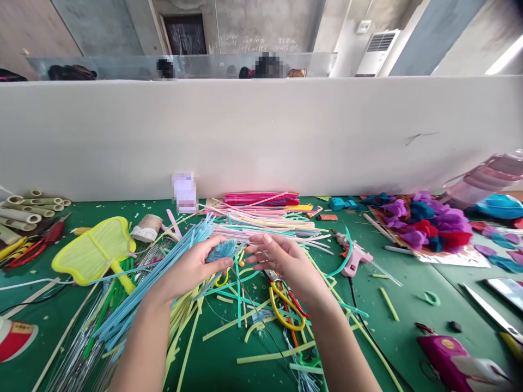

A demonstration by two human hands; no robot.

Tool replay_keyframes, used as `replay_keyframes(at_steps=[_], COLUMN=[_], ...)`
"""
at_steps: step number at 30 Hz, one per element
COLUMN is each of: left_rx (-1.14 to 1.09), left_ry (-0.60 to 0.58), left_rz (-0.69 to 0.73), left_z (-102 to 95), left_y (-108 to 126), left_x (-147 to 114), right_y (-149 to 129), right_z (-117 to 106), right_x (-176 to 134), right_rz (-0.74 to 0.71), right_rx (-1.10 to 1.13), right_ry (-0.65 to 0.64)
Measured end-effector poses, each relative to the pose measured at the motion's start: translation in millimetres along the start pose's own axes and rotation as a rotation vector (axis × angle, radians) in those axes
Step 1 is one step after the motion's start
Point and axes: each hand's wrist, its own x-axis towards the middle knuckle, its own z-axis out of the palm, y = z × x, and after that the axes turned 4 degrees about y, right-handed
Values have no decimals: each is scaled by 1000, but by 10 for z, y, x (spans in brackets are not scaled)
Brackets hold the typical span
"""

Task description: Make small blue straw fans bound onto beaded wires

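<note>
My left hand is closed around a small light blue bundle, its strands pressed between thumb and fingers. Facing it, my right hand has its fingers stretched loosely toward the bundle, slightly apart; any fine thread between them is too small to make out. Below the hands, a thin dark wire slants across the table. Yellow-handled scissors lie under my right hand. Long blue pipe cleaners lie beside my left forearm, with yellow-green strips under and around them.
A pink glue gun lies right of my right hand, its cord trailing forward. A yellow winged piece and a twine spool lie left. Purple and red petals lie far right. A white partition borders the green table.
</note>
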Motion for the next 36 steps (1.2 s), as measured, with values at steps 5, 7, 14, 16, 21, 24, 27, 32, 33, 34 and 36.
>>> replay_keyframes(at_steps=[5,7,14,16,21,24,27,32,33,34,36], left_rx=[24,16,63,95,135,134,105,27,13,4,-2], left_ry=[56,52,62,29,-37,-40,-84,-90,-88,-85,-73], left_rz=[-82,-81,-96,-88,-62,-93,-69,-73,-76,-69,-25], left_z=[69,88,139,161,205,205,199,214,221,229,243], left_y=[78,107,133,146,178,170,151,146,154,166,198], left_x=[-13,-22,-19,-5,26,27,29,37,34,30,17], right_y=[69,104,126,127,87,62,64,81,78,73,59], right_z=[-92,-113,-130,-128,-105,-94,-89,-71,-64,-54,-31], right_x=[92,117,135,132,109,97,90,69,61,51,31], right_rz=[88,110,161,127,87,60,10,-84,-101,-114,-131], right_rx=[100,86,124,170,200,159,60,-43,-55,-64,-73], right_ry=[-6,-28,-10,10,76,80,63,87,88,90,93])
